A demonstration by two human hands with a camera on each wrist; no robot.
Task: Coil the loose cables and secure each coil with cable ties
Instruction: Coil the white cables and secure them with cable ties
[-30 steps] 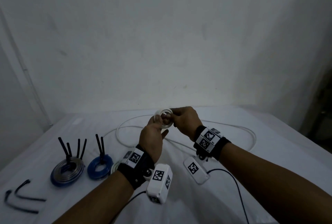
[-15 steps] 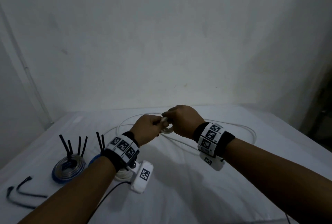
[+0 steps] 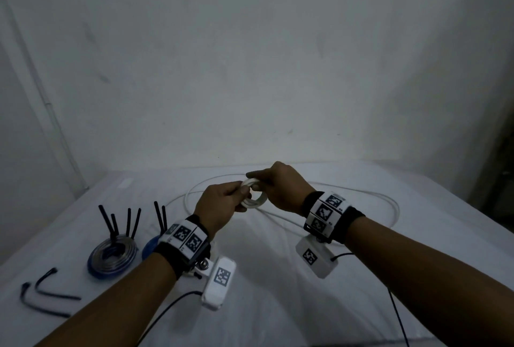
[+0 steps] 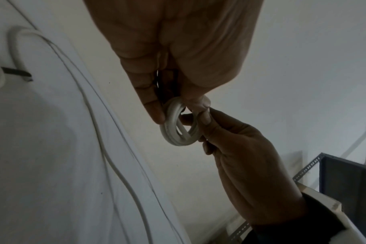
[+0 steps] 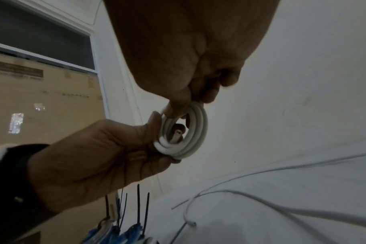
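Both forearms reach forward over the table covered in white cloth (image 3: 278, 305), wrists raised clear of it, and the hands meet in the air above its middle. The left hand (image 3: 219, 207) comes in from the left with knuckles up, its thumb and curled fingers pinching the near side of a small coil of thick white round cable (image 3: 254, 196); the left wrist view shows that thumb pressed on the rim (image 4: 178, 125). The right hand (image 3: 281, 188) arches over from the right, thumb and fingertips pinching the coil's top, as the right wrist view shows (image 5: 184, 132). The coil hangs between the two hands, off the cloth, a few turns thick. The loose remainder of the white cable (image 3: 389, 202) trails from it and lies in wide loops across the far half of the table, reaching near the right edge. On the left near side sit a grey-and-blue cable coil (image 3: 112, 259) and a blue cable coil (image 3: 150, 249), both with black cable ties (image 3: 119, 224) sticking upright, and loose bent black ties (image 3: 47, 294) lie near the left front corner. Open cloth spreads beneath and in front of the hands.
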